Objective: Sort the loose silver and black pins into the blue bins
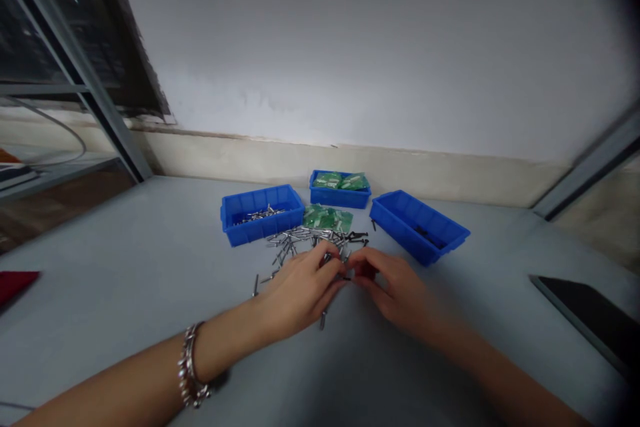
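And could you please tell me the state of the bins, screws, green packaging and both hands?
Left blue bin: open, holding silver screws
Back blue bin: open, holding green packets
Right blue bin: open, dark pieces inside
Loose screws: heaped on the table
Green packaging on the table: lying loose
Left hand: fingers bent, at a small dark piece; grip unclear
Right hand: fingers bent, beside it; grip unclear

Slim dark piece (347,278): hand-held, roughly level, partly hidden, detail too small to read.
Silver screws (300,233): loose heap, lying at mixed angles, strays nearby.
Black screws (357,236): few, lying at heap's right edge.
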Demonstrator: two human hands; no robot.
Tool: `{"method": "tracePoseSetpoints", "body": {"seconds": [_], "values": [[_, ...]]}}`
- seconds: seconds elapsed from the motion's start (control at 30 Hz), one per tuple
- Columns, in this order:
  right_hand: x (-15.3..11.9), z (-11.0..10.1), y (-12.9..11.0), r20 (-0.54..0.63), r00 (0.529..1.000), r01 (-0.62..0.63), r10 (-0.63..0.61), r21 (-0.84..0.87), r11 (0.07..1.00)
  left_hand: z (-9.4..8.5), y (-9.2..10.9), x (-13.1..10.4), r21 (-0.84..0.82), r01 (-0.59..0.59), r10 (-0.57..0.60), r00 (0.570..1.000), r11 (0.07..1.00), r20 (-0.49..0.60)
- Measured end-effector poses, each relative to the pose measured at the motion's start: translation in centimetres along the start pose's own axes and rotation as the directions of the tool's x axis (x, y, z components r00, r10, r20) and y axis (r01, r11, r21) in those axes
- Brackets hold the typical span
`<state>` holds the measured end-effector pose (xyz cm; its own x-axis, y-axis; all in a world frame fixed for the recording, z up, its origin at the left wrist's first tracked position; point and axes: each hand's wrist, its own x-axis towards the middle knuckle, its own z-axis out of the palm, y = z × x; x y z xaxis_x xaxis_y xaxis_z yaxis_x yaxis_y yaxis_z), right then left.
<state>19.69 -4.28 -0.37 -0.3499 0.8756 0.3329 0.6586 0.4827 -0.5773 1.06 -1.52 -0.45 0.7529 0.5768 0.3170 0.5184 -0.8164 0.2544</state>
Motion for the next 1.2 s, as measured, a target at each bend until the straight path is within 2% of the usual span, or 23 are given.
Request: {"method": "tracePoseSetpoints", "body": {"seconds": [0.47,0.63,0.83,1.2], "values": [[-0.04,0.31,-0.10,-0.018,1.000,0.025,-0.025,0.016,1.000,0.03,-0.12,0.00,0.013,-0.029,0.029,1.000,0.999,0.002],[-0.09,0.23,-0.08,-0.064,0.997,0.037,-0.035,0.019,0.999,0.21,-0.15,-0.04,-0.013,-0.028,0.027,0.998,1.000,-0.062],[-0.04,-0.02,0.09,-0.100,0.994,0.042,-0.048,-0.056,0.998,0.45,-0.36,-0.03,-0.061,0.027,-0.037,0.984,0.998,-0.173],[-0.01,-0.16,0.26,-0.145,0.985,0.077,-0.092,-0.104,0.992,0.62,-0.55,-0.04,-0.095,0.014,-0.035,0.975,0.995,-0.221]]}}
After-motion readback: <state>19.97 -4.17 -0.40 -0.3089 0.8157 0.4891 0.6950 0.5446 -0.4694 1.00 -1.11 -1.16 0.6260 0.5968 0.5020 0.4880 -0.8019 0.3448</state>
